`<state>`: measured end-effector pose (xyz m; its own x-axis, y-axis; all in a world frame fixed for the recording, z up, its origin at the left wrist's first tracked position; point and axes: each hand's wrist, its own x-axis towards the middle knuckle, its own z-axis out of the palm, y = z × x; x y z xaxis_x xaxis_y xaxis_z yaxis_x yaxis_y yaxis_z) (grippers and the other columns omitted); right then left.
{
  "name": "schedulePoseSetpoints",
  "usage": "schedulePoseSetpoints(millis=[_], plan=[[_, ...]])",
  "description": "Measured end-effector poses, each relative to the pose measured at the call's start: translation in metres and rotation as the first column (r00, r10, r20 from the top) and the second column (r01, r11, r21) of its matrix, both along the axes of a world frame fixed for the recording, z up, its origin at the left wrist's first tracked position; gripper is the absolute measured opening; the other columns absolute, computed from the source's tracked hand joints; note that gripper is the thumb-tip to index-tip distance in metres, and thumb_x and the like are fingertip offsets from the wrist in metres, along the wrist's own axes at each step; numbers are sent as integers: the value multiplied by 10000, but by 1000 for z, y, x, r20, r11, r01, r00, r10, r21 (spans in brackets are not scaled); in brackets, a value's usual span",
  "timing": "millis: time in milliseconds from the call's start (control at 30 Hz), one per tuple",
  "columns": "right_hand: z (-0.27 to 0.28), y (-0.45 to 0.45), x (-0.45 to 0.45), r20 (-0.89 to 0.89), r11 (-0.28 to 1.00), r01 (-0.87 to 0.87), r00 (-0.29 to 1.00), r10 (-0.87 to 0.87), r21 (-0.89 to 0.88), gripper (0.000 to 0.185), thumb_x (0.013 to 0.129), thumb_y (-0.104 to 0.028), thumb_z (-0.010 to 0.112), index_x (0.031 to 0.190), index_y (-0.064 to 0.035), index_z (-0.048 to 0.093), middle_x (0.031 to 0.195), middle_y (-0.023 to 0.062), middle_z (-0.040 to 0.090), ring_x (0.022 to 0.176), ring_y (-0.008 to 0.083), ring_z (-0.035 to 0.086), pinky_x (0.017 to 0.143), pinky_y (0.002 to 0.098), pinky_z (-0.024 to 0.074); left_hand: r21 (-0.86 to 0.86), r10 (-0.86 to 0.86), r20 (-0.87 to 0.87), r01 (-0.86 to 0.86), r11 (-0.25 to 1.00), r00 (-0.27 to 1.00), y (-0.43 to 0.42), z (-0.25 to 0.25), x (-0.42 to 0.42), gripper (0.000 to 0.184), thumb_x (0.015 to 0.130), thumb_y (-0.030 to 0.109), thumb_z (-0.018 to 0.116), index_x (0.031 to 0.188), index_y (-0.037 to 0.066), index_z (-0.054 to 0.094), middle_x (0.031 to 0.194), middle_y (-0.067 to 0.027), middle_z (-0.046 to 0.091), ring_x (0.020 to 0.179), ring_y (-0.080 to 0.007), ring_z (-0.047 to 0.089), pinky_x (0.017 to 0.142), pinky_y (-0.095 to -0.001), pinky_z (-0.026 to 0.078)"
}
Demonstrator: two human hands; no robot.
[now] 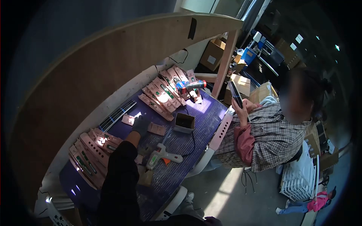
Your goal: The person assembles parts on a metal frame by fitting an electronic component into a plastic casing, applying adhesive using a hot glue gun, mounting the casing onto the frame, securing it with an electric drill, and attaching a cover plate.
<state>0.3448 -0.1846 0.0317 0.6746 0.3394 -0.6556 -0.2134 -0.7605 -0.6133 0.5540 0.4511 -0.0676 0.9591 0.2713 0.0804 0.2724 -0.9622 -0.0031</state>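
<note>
My left hand [141, 125], in a dark grey glove, reaches across the purple ribbed worktop. It is closed over the middle of a pink plastic piece [156, 129], whose ends show on both sides; my fingertips are hard to make out. Nearer to me, a white glue gun [161, 156] with an orange trigger lies on its side. A small open box [184, 122] stands to the right of the hand. At the bottom edge, what looks like my right hand [213, 221] shows as a dark shape, its fingers unclear.
Pink pieces with green strips lie in rows at the back [162, 92] and left [88, 160]. A blue-and-red power drill [188, 85] rests on the back row. Dark strips [117, 115] lie along the far side. A person [264, 135] holding a phone stands at the right.
</note>
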Motion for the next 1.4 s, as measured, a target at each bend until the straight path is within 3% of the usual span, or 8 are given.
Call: schedulePoseSetpoints(millis=[167, 267, 400, 567, 700, 800, 933, 1400], plan=[[25, -11, 51, 84, 937, -333, 936, 342, -108, 435, 841, -318, 679, 1177, -45, 641, 1040, 146, 702, 939, 246, 689, 855, 356, 538, 124, -238, 319, 209, 970, 917, -42, 59, -24, 433, 748, 333, 662, 1121, 118, 620, 1099, -109, 597, 1065, -271, 556, 942, -492, 414], [51, 41, 104, 162, 920, -390, 906, 391, -35, 580, 847, -315, 715, 1331, -54, 527, 1121, 137, 671, 959, 192, 674, 866, 328, 533, -200, -164, 361, 248, 948, 918, -135, 185, -63, 603, 724, 415, 711, 1195, 62, 581, 1071, -143, 594, 1009, -290, 587, 933, -446, 448], [70, 124, 127, -77, 609, -85, 969, 235, 788, 743, 879, -308, 656, 1473, -56, 288, 1301, 148, 540, 1041, 206, 616, 870, 335, 514, -408, -310, 304, 417, 812, 901, -255, 227, -131, 743, 735, 441, 741, 1289, 4, 509, 1071, -179, 582, 982, -335, 591, 862, -412, 477], [100, 140, 121, -757, 536, 636, 653, 10, 555, 409, 948, -276, 523, 1276, -38, 473, 1173, 128, 587, 1050, 238, 604, 914, 368, 498, -640, -186, 131, 226, 734, 974, -339, 228, -202, 709, 779, 400, 721, 1320, 7, 486, 1165, -183, 573, 1080, -318, 571, 889, -418, 462], [80, 117, 115, -800, 572, 623, 591, 104, 534, 351, 948, -266, 518, 1204, -26, 504, 1124, 125, 594, 1064, 243, 597, 938, 371, 487, -576, -36, 178, 134, 807, 983, -378, 231, -267, 573, 788, 373, 719, 1229, 52, 543, 1211, -177, 559, 1098, -315, 558, 921, -427, 447], [61, 109, 106, -663, 452, 829, -138, 736, 329, 377, 961, -268, 493, 1225, 1, 494, 1159, 143, 593, 1093, 269, 588, 968, 384, 472, -298, -22, 292, 113, 948, 956, -423, 216, -290, 444, 766, 321, 738, 1103, 71, 593, 1190, -171, 568, 1072, -326, 560, 905, -434, 446], [67, 103, 74, -870, 670, 573, 427, 248, 472, 581, 952, -371, 435, 1364, 36, 396, 1340, 225, 507, 1198, 393, 518, 1021, 508, 427, -426, 182, 388, 1, 905, 904, -441, 188, -310, 279, 742, 230, 757, 930, 71, 626, 1163, -154, 587, 1075, -329, 560, 911, -436, 445], [69, 154, -20, -694, 710, 552, 710, -124, 438, 381, 982, -235, 471, 1269, 15, 441, 1231, 205, 551, 1127, 360, 573, 965, 505, 486, -430, 135, 500, 110, 896, 855, -366, 185, -395, 218, 735, 132, 739, 897, 55, 616, 1171, -161, 609, 1070, -350, 578, 912, -453, 454]])
